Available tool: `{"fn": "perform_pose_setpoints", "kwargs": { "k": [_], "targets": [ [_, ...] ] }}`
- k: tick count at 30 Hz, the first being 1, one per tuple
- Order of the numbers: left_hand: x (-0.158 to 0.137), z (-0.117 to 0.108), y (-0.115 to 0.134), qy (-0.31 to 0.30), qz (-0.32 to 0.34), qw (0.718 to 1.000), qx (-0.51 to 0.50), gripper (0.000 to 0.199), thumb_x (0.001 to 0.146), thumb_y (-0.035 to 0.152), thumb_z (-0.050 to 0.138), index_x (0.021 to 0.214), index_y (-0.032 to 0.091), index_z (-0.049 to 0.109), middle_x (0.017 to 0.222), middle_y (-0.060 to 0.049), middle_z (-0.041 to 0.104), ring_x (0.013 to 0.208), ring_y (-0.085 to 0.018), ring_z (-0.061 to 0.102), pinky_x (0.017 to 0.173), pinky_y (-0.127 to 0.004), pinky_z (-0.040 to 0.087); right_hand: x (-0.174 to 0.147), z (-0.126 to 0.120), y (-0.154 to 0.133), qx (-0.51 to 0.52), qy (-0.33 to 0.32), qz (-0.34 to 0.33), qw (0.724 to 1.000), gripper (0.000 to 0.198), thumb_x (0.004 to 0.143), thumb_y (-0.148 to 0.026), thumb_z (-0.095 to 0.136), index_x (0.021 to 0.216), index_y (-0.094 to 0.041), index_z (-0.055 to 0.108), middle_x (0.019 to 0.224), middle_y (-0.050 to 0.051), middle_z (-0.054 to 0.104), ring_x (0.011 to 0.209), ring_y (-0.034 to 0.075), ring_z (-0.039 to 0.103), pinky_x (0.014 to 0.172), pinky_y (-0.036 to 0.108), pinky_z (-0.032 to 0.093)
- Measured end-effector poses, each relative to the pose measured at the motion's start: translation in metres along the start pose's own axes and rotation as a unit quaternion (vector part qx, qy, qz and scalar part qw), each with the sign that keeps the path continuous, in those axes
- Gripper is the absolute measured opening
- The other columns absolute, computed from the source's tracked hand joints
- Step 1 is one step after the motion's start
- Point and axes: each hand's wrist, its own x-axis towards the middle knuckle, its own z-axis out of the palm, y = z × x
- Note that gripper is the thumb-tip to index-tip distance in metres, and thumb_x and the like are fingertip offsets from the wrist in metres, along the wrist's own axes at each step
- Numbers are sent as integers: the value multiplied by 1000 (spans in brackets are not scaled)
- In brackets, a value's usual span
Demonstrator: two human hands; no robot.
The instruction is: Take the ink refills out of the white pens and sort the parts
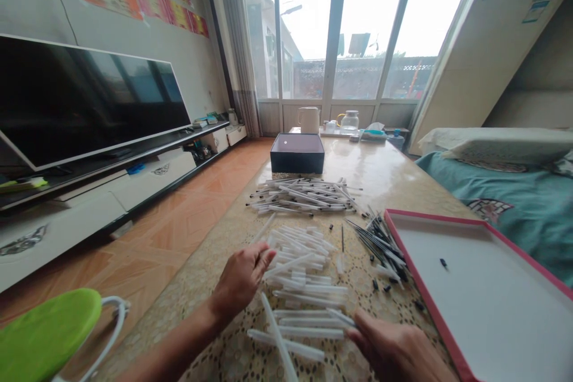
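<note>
My left hand (244, 271), its fingers curled together, is beside the left edge of a pile of clear pen barrels (304, 248). Anything inside that hand is hidden. Lower right, my right hand (398, 343) pinches a slim, whitish pen barrel (342, 317) that points left over more barrels. Several loose barrels (308, 332) lie between my hands, some crossing. Farther back is a heap of white pens with dark ends (304, 196). Dark refills and black pieces (380, 242) are bunched to the right, with small black caps (375, 285) scattered near them.
A pink-rimmed shallow box lid (492, 304) with one black cap in it is at the right. A dark box (297, 161) stands behind the pens. The far end holds a kettle (308, 120) and glass jug (350, 122). A green stool (49, 334) is lower left.
</note>
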Motion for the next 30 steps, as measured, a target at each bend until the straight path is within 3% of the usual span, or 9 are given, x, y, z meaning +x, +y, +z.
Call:
{"fn": "perform_pose_setpoints", "kwargs": {
  "k": [4, 7, 9, 12, 15, 18, 22, 25, 30],
  "targets": [
    [22, 11, 2, 48, 18, 999, -3, 30, 81, 35, 51, 99, 17, 66, 49, 4, 51, 46, -14, 47, 51, -22, 34, 29, -3, -3, 92, -30, 62, 993, 25, 95, -29, 29, 80, -22, 48, 66, 1, 66, 60, 17, 66, 50, 22, 36],
    [13, 6, 10, 75, 16, 997, 12, 31, 84, 34, 47, 104, 16, 62, 62, 0, 59, 55, -15, 53, 57, -24, 38, 41, -16, -7, 120, -41, 69, 989, 24, 94, -28, 31, 79, -22, 49, 68, 1, 66, 63, 16, 65, 53, 22, 36],
    [-4, -3, 16, 27, 22, 999, 36, 24, 84, 33, 47, 91, 18, 64, 70, -2, 62, 61, -15, 56, 59, -24, 41, 43, -22, -11, 115, -47, 50, 991, 23, 93, -29, 34, 77, -22, 48, 66, 0, 65, 61, 16, 64, 52, 22, 36],
    [-39, -17, 14, -130, 59, 987, 77, 15, 77, 33, 58, 85, 22, 64, 77, -2, 65, 69, -17, 59, 64, -26, 45, 35, -22, -19, 103, -44, 12, 994, 16, 89, -29, 40, 76, -22, 46, 67, 0, 66, 58, 17, 64, 50, 22, 36],
    [-70, -17, -3, -155, 140, 966, 152, 63, 68, 40, 68, 126, 31, 46, 131, -9, 49, 118, -32, 43, 94, -44, 37, 24, -6, -27, 111, -9, -23, 993, 22, 84, -41, 46, 90, -20, 45, 66, 0, 67, 54, 18, 65, 45, 23, 38],
    [-81, -2, -22, -135, 181, 944, 242, 91, 65, 51, 66, 141, 31, 20, 150, -11, 19, 133, -42, 13, 101, -61, 15, 18, 23, -40, 74, 65, -84, 992, 43, 84, -52, 42, 107, -17, 40, 64, 2, 68, 49, 19, 65, 41, 24, 38],
    [-65, 13, -34, -91, 143, 942, 291, 96, 66, 58, 61, 143, 31, 10, 153, -10, 2, 134, -42, -1, 101, -63, 6, 22, 46, -54, -56, 93, -104, 989, 41, 86, -45, 40, 114, -16, 44, 54, 1, 65, 41, 19, 62, 37, 25, 33],
    [-45, 14, -38, -107, 131, 944, 285, 103, 56, 71, 58, 141, 34, 13, 152, -10, 4, 133, -46, -3, 98, -68, 3, 33, 35, -53, -54, 51, -91, 993, 56, 78, -50, 48, 117, -11, 47, 62, 5, 66, 48, 22, 63, 40, 26, 37],
    [-14, 15, -46, -135, 110, 945, 278, 110, 49, 76, 58, 141, 34, 14, 152, -13, 9, 132, -48, -2, 95, -71, 2, 52, 8, -40, -22, -28, -36, 999, 47, 81, -33, 53, 124, -15, 47, 81, 7, 68, 68, 23, 65, 54, 28, 43]
  ]
}}
